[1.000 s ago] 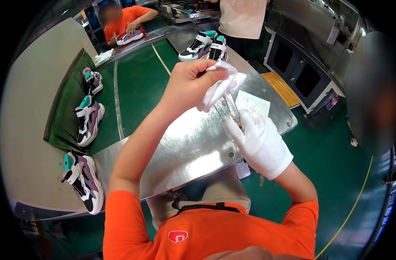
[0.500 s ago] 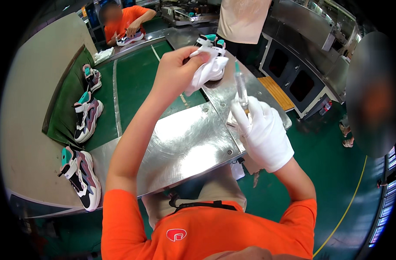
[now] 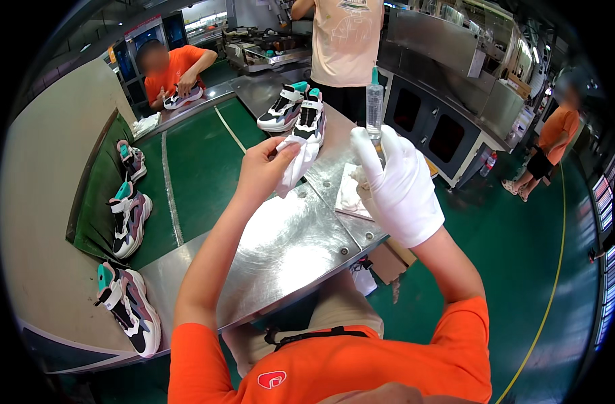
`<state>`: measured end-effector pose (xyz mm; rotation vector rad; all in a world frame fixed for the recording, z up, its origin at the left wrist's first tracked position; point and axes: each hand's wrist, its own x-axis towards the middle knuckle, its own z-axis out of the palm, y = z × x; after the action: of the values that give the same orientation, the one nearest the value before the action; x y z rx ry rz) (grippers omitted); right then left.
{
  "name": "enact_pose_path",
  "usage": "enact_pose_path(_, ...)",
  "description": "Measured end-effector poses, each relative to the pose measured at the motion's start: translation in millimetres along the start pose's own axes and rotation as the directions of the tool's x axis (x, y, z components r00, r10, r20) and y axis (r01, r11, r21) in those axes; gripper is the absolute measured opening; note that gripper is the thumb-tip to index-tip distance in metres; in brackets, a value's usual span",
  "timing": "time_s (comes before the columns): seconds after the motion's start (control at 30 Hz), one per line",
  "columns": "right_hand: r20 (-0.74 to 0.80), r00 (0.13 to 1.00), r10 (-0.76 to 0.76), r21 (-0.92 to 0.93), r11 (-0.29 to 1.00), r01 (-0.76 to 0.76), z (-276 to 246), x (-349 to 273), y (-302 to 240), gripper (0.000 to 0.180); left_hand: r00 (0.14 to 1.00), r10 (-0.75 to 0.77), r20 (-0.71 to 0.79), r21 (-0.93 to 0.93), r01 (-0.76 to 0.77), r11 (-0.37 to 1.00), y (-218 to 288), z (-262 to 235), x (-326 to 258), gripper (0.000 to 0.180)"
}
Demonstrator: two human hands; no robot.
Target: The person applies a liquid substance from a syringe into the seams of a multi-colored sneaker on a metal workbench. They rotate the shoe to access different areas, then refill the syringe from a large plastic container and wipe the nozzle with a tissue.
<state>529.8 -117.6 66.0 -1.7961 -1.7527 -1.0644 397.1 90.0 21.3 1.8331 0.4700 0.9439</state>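
Observation:
My bare left hand (image 3: pixel 264 170) pinches a limp white cloth (image 3: pixel 295 165) between thumb and fingers, over the steel tabletop. The cloth hangs just in front of a pair of sneakers, partly covering the toe of the right-hand sneaker (image 3: pixel 311 116); its mate (image 3: pixel 282 111) stands on its left. My right hand (image 3: pixel 403 192), in a white glove, is closed round a clear syringe (image 3: pixel 374 111). The syringe points upward, its green tip at the top. Its lower end is hidden by the gloved fingers.
Several matching sneakers (image 3: pixel 131 219) line the left side along a green conveyor belt (image 3: pixel 200 155). A white pad (image 3: pixel 351 195) lies on the steel table (image 3: pixel 253 262) near my right hand. Across the belt a co-worker (image 3: pixel 166 77) handles a sneaker. Other people stand beyond the table and at right.
My left hand with the cloth has come lower and nearer, uncovering the pair of sneakers. The syringe in my right hand now stands more upright. The whole view has shifted.

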Motion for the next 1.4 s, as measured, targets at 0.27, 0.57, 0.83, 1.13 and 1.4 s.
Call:
enact_pose_path(0.27,-0.094,0.996,-0.003,-0.071,0.997,-0.004,-9.8,2.2,7.1,0.060,0.999,0.001,0.034,0.021,-0.001,1.000,-4.2,11.3,1.7,0.028)
enact_pose_path(0.57,-0.093,0.995,0.022,-0.045,0.999,-0.026,-11.7,1.9,9.1,0.061,0.998,0.001,0.058,0.049,-0.004,0.999,-1.6,12.9,1.0,0.028)
enact_pose_path(0.83,-0.086,0.996,0.016,-0.053,0.998,-0.020,-11.9,0.7,14.0,0.066,0.999,-0.008,0.054,0.032,0.007,0.999,-0.2,14.7,-1.5,0.026)
enact_pose_path(1.13,-0.099,0.995,0.014,-0.054,0.998,-0.019,-12.5,0.8,12.1,0.069,0.997,-0.025,0.067,0.027,0.023,0.999,5.4,11.6,-5.6,0.028)
enact_pose_path(1.4,-0.110,0.994,-0.001,-0.040,0.999,-0.003,-11.0,1.0,13.1,0.068,0.999,0.003,0.053,0.019,-0.004,1.000,9.6,12.0,-8.8,0.026)
